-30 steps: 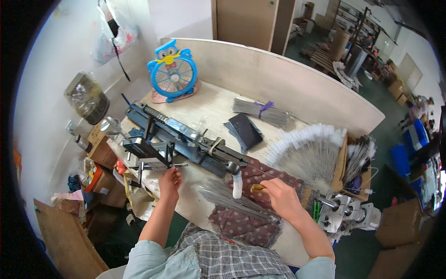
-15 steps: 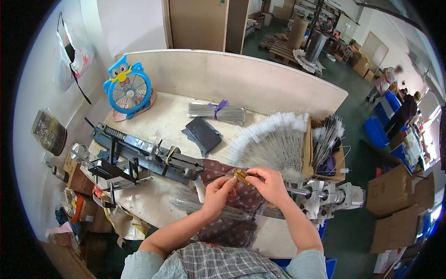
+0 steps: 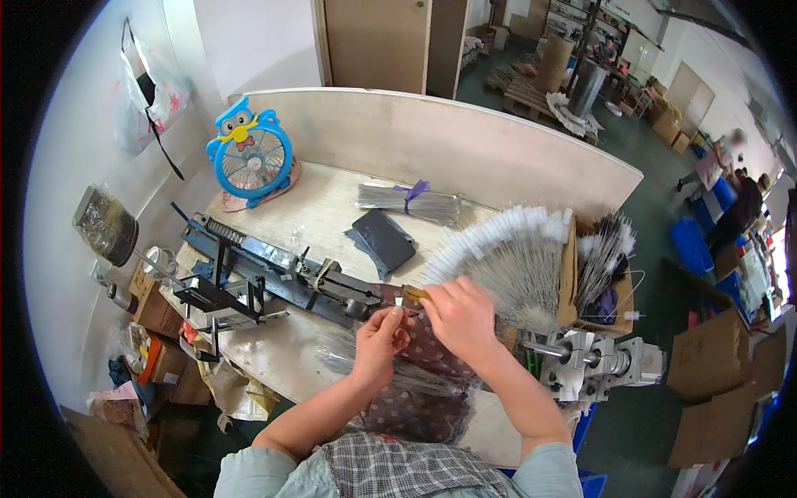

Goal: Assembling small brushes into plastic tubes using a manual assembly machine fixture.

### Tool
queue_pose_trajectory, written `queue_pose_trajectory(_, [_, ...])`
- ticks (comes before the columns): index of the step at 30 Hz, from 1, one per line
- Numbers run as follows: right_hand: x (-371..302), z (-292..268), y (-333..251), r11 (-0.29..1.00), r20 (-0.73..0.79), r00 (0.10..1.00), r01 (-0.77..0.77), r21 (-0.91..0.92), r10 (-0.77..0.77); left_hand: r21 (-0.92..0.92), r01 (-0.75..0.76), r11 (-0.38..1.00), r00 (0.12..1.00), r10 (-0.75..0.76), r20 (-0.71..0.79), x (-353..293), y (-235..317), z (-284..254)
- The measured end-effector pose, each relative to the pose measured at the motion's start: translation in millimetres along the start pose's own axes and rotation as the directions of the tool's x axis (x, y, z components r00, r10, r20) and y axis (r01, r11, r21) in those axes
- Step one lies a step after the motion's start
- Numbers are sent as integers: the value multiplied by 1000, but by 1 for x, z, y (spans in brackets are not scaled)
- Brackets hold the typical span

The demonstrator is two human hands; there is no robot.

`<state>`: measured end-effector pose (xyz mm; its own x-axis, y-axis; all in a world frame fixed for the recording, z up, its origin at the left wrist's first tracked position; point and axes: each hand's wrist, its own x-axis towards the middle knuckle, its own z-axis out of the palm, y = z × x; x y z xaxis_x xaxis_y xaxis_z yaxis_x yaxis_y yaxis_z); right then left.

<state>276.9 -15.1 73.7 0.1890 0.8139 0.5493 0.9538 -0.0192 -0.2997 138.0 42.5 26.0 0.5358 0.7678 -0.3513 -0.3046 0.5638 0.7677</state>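
Observation:
My left hand (image 3: 380,339) is closed in a pinch over the brown dotted cloth (image 3: 432,353). At its fingertips shows a small white piece (image 3: 399,302); a thin wire may run beside it, too fine to be sure. Close on the right, my right hand (image 3: 462,314) is closed around a short brass-coloured tool (image 3: 417,294), whose end points left above the white piece. The long dark metal jig (image 3: 286,274) with a spring ends just left of my fingers. A bundle of thin wires (image 3: 336,353) lies under my left forearm.
Many white-ended wires (image 3: 506,249) fan out beside a cardboard box (image 3: 569,278). A metal shaft machine (image 3: 598,357) stands at the right edge. Farther back are a dark pad (image 3: 382,241), a purple-tied wire bundle (image 3: 411,203) and a blue fan (image 3: 253,158).
The brass-coloured tool has turned and now points left above my left fingertips. My right hand has rolled over it, knuckles up. The small white piece has come into sight. The whole view has shifted slightly.

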Motion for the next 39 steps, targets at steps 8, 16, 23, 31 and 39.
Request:
queue_pose_trajectory(8, [10,1,-3,947,317,934,-242,211,167,124,8,992,994,-22,110,2,4,-15])
queue_pose_trajectory(16, [4,10,-16,972,149,975,-186,144,164,-107,125,986,989,-115,97,4,10,-6])
queue_pose_trajectory(23, [-1,26,-37,997,-30,997,-76,-32,75,-269,18,963,1000,-14,19,-3,10,4])
queue_pose_trajectory(31, [-8,17,-25,999,-113,993,29,25,-26,-227,-16,974,999,27,47,-1,0,3])
queue_pose_trajectory(39, [-19,6,-9,1000,-69,998,8,14,-7,-205,-39,978,999,39,-5,1,2,11])
